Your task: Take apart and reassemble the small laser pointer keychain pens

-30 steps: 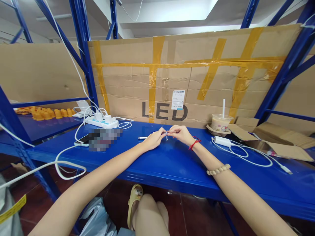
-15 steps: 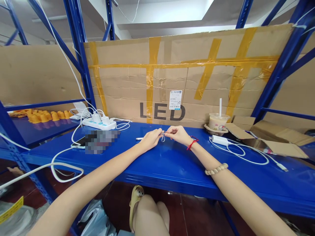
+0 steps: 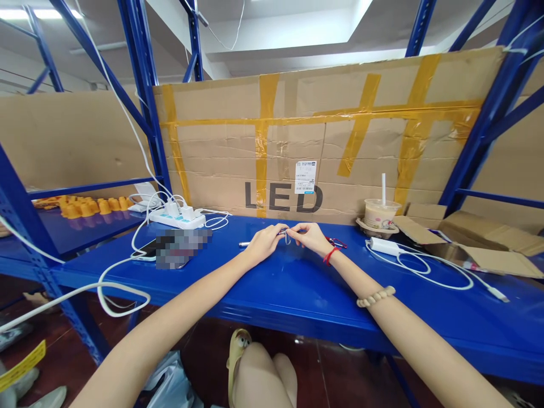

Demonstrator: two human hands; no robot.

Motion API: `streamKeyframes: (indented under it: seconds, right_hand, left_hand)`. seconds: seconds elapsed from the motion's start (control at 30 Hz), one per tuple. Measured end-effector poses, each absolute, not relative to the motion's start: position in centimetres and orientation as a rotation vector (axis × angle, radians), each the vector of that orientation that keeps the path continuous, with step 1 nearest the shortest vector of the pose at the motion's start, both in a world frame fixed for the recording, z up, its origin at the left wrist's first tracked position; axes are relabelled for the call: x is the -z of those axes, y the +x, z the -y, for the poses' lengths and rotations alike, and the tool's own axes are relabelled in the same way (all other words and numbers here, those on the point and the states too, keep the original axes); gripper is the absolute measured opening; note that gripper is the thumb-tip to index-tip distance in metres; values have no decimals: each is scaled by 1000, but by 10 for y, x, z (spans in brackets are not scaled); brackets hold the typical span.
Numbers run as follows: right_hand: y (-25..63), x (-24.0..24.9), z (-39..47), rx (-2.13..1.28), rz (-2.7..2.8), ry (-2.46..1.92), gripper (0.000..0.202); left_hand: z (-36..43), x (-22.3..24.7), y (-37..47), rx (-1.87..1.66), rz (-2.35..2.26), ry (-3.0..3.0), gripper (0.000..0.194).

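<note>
Both hands meet over the middle of the blue table. My left hand (image 3: 266, 242) is closed, fingertips pinching a thin, light-coloured cord (image 3: 288, 239) that hangs in a small loop. My right hand (image 3: 311, 238), with a red string at its wrist, pinches the same cord just to the right; the fingertips of the two hands nearly touch. A slim silvery pen-like thing (image 3: 243, 244) sticks out left of my left hand. Behind my right wrist lies a small red and dark object (image 3: 339, 242), partly hidden. The cord's finer details are too small to make out.
On the left are a white power strip (image 3: 178, 218) with cables and a phone (image 3: 153, 247) beside a pixelated patch. To the right stand a drink cup (image 3: 381, 214), a white adapter with cable (image 3: 385, 245) and an open carton (image 3: 497, 258). Cardboard (image 3: 221, 164) rises behind the table.
The view has shifted slightly, so the scene sits a little lower and further right. My right hand's fingers have changed their pose slightly; both hands stay together at the cord.
</note>
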State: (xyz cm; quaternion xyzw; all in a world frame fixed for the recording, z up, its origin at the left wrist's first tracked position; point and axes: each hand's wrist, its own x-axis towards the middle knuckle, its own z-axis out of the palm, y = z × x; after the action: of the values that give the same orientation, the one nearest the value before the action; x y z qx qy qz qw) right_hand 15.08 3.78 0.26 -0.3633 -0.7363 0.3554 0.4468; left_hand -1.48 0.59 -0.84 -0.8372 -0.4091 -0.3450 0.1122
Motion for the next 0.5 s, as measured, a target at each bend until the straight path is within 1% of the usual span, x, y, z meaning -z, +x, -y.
streamKeyframes:
  seconds: [0.23, 0.5]
  right_hand:
    - [148, -1, -37, -849, 1822, -902, 40]
    - [146, 8, -43, -780, 1880, -877, 35]
  left_hand:
    - [-10, 10, -16, 946, 1227, -2432, 22]
    - [-14, 8, -20, 790, 1276, -2372, 24]
